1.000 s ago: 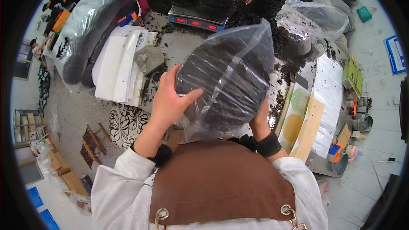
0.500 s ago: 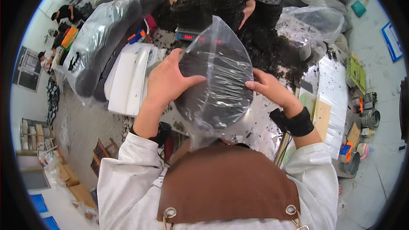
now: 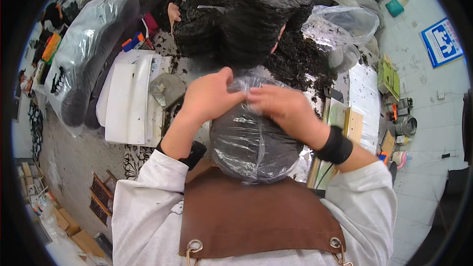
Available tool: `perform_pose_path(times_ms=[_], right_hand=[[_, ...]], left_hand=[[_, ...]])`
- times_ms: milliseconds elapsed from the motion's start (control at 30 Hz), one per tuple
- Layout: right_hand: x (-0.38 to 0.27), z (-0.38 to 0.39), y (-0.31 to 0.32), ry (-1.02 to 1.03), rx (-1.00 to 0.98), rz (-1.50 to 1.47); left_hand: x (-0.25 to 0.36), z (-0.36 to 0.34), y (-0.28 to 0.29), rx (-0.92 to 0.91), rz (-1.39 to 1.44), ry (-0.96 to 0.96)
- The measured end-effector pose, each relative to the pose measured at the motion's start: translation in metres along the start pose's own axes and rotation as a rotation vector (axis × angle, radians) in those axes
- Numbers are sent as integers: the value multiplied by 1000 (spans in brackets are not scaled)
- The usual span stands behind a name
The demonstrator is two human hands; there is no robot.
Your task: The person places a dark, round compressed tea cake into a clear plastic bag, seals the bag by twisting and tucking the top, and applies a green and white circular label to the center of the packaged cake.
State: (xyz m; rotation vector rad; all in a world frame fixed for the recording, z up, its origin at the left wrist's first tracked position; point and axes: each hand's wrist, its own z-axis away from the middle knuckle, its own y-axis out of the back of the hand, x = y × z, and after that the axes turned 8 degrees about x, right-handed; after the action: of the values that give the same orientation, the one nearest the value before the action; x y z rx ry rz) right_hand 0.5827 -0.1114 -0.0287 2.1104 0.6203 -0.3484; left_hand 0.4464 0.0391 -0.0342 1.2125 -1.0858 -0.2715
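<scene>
Saw the plastic bag (image 3: 246, 148) of dark stuff right up by the brown apron (image 3: 261, 212), left hand (image 3: 212, 96) and blurry right hand (image 3: 290, 113) together at its far end. Couldn't tell if either actually gripped it.

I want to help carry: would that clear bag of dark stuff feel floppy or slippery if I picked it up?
The clear bag probably feels slippery, because it shines. Its outside is likely floppy, since it wrinkles. Being rounded, it might roll a little.
</scene>
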Motion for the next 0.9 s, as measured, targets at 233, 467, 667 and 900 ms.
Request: perform_pose_path(times_ms=[233,467,667,900], right_hand=[[9,22,-4,-37,16,90],[39,10,-5,-99,101,7],[12,8,-6,-193,123,-35],[-10,23,-19,-104,5,119]], left_hand=[[-3,7,1,345,204,-479],[7,70,-15,220,-57,-1083],[21,70,-6,66,301,-911],[22,57,-21,163,75,-531]])
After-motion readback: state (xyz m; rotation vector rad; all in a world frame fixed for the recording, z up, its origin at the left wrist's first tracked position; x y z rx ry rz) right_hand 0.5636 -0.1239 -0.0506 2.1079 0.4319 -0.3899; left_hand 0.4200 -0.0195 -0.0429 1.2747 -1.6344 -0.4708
